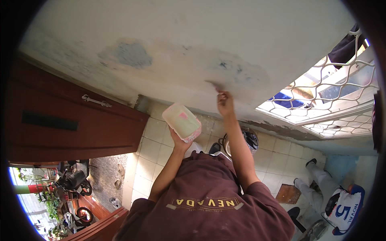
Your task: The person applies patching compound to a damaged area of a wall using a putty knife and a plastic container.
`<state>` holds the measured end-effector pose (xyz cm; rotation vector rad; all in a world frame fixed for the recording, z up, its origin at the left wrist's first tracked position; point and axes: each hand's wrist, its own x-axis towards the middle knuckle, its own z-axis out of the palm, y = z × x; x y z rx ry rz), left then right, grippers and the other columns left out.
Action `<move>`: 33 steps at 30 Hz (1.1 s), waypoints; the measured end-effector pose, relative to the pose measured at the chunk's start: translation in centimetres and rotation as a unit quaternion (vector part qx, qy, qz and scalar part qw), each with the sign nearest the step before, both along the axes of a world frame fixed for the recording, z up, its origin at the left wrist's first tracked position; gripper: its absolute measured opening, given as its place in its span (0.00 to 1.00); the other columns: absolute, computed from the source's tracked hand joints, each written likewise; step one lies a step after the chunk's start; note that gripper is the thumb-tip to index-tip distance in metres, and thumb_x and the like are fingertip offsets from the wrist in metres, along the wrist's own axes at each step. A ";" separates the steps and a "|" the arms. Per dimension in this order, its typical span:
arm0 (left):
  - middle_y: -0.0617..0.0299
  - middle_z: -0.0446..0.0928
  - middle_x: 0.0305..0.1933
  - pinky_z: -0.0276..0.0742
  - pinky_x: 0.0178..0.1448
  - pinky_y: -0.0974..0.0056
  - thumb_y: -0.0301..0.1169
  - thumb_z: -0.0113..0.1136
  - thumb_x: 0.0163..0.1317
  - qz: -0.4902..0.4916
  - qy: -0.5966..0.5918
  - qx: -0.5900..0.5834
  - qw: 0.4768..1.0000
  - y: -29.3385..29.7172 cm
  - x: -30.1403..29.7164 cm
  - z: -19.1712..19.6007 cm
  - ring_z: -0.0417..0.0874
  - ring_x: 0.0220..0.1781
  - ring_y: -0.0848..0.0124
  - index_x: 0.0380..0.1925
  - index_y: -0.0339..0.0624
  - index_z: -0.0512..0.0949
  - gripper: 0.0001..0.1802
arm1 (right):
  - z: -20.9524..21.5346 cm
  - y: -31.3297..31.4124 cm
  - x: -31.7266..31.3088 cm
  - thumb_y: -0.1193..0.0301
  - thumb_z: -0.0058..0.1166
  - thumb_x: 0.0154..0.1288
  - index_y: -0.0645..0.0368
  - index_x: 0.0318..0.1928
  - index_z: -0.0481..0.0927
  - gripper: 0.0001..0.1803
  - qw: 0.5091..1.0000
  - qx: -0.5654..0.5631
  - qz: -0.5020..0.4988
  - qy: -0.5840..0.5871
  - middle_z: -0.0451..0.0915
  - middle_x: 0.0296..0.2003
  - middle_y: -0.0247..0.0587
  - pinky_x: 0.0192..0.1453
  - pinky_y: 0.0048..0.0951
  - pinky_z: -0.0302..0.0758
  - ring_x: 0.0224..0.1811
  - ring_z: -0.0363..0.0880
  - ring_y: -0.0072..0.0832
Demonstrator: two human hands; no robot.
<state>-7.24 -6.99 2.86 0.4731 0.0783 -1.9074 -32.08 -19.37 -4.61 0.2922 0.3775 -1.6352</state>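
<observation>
My left hand grips the lower end of a white rectangular plastic tub, tilted so that its inside shows. Pale paste and a pink patch lie inside, and pink smears mark the rim. My right hand is closed round the handle of a putty knife, whose thin blade, somewhat blurred, is at the pale wall. Just above the blade the wall bears a dark, chipped patch. Farther left there is a bluish-grey patch.
A brown door with a metal bolt stands open at left, a motorbike beyond it. A window grille is at right. Near my feet is a bucket with a black bag. Another person is at lower right on the tiled floor.
</observation>
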 end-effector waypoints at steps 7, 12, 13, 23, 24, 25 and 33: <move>0.59 0.75 0.62 0.72 0.71 0.42 0.64 0.48 0.69 -0.036 0.021 -0.025 0.999 -0.4 -1.5 0.8 0.76 0.66 0.54 0.66 0.54 0.70 0.35 | 20.0 11.3 -13.3 0.74 0.32 0.79 0.74 0.76 0.48 0.30 0.922 -0.345 -0.054 -0.166 0.74 0.39 0.43 0.30 0.20 0.75 0.25 0.67 0.18; 0.60 0.74 0.64 0.72 0.71 0.40 0.65 0.46 0.70 -0.049 0.035 -0.022 0.998 -0.7 -1.4 -0.1 0.76 0.66 0.53 0.67 0.54 0.69 0.36 | 21.8 16.7 -12.0 0.73 0.38 0.76 0.74 0.73 0.57 0.29 0.951 -0.291 -0.103 0.030 0.74 0.41 0.37 0.22 0.14 0.65 0.22 0.62 0.14; 0.60 0.74 0.64 0.72 0.71 0.40 0.65 0.46 0.70 -0.048 0.035 -0.027 0.998 -0.6 -1.1 -0.1 0.75 0.66 0.53 0.67 0.54 0.68 0.36 | 20.9 15.9 -9.5 0.74 0.38 0.76 0.72 0.72 0.60 0.27 0.968 -0.211 -0.095 0.097 0.76 0.46 0.40 0.21 0.13 0.64 0.23 0.63 0.13; 0.60 0.76 0.61 0.72 0.70 0.43 0.61 0.45 0.72 0.023 -0.015 -0.007 1.000 1.9 -0.1 0.4 0.77 0.64 0.55 0.64 0.54 0.71 0.31 | -0.6 3.2 2.6 0.73 0.49 0.72 0.63 0.46 0.76 0.07 0.967 0.143 0.080 0.195 0.80 0.35 0.40 0.23 0.12 0.62 0.26 0.70 0.16; 0.61 0.76 0.61 0.72 0.70 0.43 0.61 0.45 0.72 0.019 -0.012 -0.013 1.000 1.6 -0.9 0.5 0.77 0.64 0.55 0.64 0.54 0.71 0.31 | -2.7 2.6 0.2 0.74 0.49 0.72 0.62 0.45 0.76 0.07 0.971 0.142 0.017 0.190 0.81 0.37 0.41 0.23 0.12 0.63 0.26 0.70 0.16; 0.61 0.76 0.61 0.73 0.69 0.43 0.61 0.45 0.72 0.013 -0.009 -0.017 1.000 1.3 -1.6 0.5 0.77 0.64 0.55 0.64 0.54 0.71 0.31 | -3.7 2.6 -2.7 0.74 0.49 0.72 0.62 0.45 0.76 0.07 0.972 0.140 -0.046 0.183 0.82 0.38 0.43 0.23 0.12 0.63 0.26 0.70 0.16; 0.60 0.76 0.61 0.72 0.69 0.42 0.61 0.49 0.70 -0.057 0.067 -0.038 0.995 0.6 -4.2 1.1 0.77 0.64 0.54 0.63 0.54 0.72 0.32 | 29.3 11.4 -17.4 0.78 0.41 0.75 0.77 0.53 0.68 0.13 0.947 -0.140 -0.078 0.280 0.74 0.56 0.66 0.36 0.15 0.78 0.37 0.77 0.26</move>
